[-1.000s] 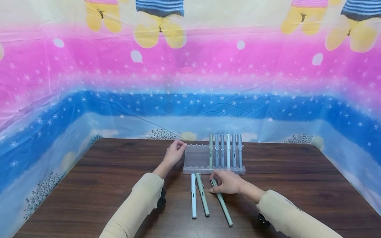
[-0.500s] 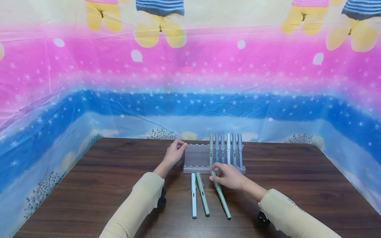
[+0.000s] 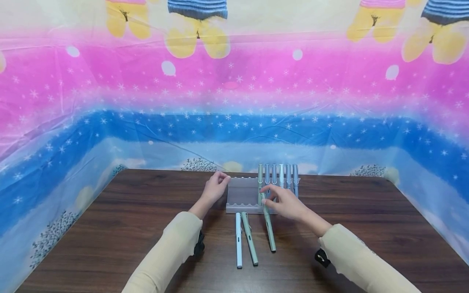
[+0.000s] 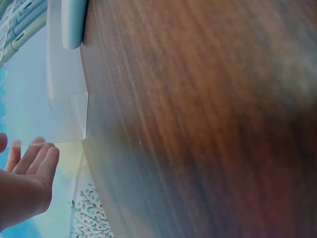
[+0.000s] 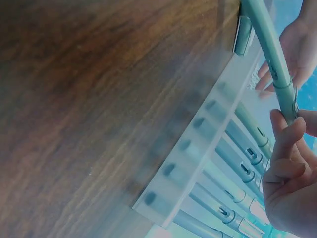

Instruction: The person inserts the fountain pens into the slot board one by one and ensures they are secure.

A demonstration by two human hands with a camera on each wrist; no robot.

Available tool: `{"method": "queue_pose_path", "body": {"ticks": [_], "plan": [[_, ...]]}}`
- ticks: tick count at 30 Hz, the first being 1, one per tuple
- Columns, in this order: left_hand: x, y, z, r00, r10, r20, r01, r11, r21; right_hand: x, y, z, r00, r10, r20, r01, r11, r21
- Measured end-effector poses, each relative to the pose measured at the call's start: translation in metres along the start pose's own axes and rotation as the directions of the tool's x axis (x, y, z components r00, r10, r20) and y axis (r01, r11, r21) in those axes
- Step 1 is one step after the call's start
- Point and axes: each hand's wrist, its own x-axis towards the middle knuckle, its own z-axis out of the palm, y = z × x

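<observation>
The held pen is green, the near left pen pale blue, sleeves cream, worktop brown-grained, far cloth pink and blue with white snowflakes.

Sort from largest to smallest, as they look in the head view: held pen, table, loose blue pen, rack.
1. Table
2. Rack
3. Held pen and loose blue pen: they look about alike, so unranked.

Rack on table, six pens in its right side, two pens before it
</observation>
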Motion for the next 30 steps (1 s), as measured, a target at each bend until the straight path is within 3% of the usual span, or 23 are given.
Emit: {"method": "queue_pose_path", "body": {"ticks": [8, 15, 30], "plan": [[0.001, -0.002, 0.001, 1.0, -0.01, 0.003, 0.01, 1.0, -0.003, 0.01, 0.0, -0.002, 0.993, -0.005, -0.12, 0.004, 1.0, -0.014], [0.002, -0.002, 0.001, 1.0, 0.0, 0.004, 0.0, 1.0, -0.003, 0.02, -0.007, -0.008, 0.987, -0.011, -0.16, 0.013, 1.0, 0.008], [0.001, -0.001, 0.0, 1.0, 0.019, -0.001, -0.019, 1.0, -0.003, 0.039, -0.013, -0.017, 0.956, -0.059, -0.287, 0.036, 0.996, -0.085]]}}
